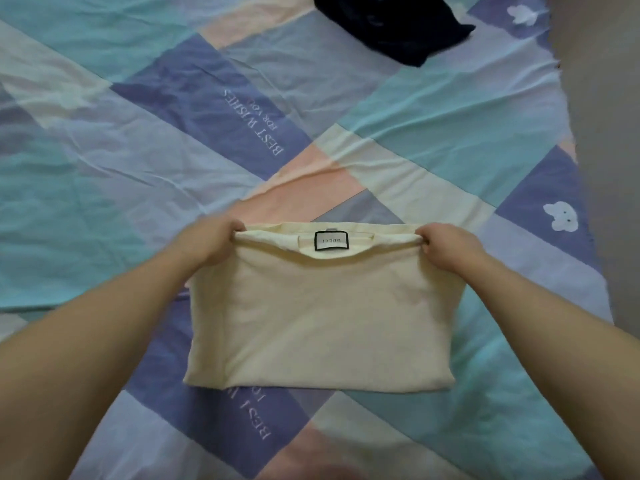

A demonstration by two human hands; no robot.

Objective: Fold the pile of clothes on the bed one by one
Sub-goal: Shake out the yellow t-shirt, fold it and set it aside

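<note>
Both hands grip the far edge of a cream shirt [318, 317] that lies folded on the bed. Left hand [211, 242] has its fingers curled over the far left corner of the shirt, pinching the cloth at the shoulder. Right hand [446, 249] does the same at the far right corner, fingers curled round the bunched edge. The two forearms reach in from the near corners of the view, one on each side of the shirt.

The shirt forms a rough rectangle, its near edge a rounded fold resting on the bedsheet [104, 168]. Its neckline faces away from the person, and a small white label with a black border [330, 241] shows inside the collar, between the two hands. The far edge sits slightly lifted and gathered where the hands hold it; the rest lies flat.

The bedsheet is a patchwork of teal, purple, pink and pale yellow blocks, wrinkled, with printed words and small white rabbit shapes. A dark garment [391, 26] lies crumpled at the far end of the bed, well apart from the shirt. Along the right side runs a plain grey floor [609, 133].
</note>
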